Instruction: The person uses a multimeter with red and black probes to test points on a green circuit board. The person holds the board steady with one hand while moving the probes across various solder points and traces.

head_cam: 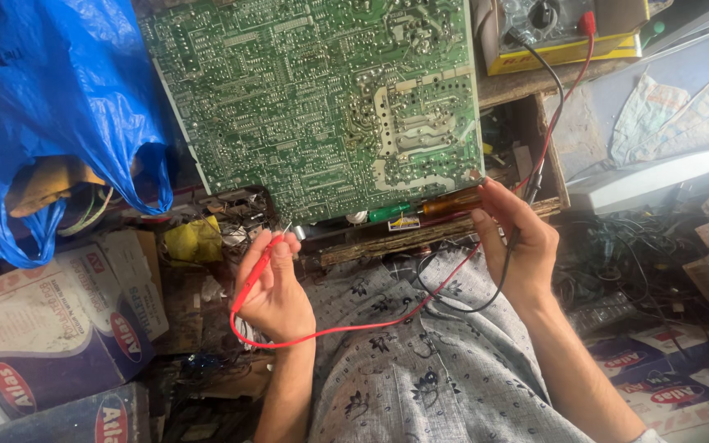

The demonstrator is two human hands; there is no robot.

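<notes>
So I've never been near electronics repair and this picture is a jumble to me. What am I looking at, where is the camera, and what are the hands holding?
The camera sits on the person's head and looks down, so you see their own two bare hands and their patterned grey clothing at the bottom. The left hand holds a red test probe with its red wire looping across the lap. The right hand holds a black probe at the lower right edge of a large green circuit board, solder side up. Both wires run up to a yellow meter at the top. An orange-handled screwdriver lies just under the board. A blue plastic bag hangs at left, with printed cardboard boxes below it.
</notes>
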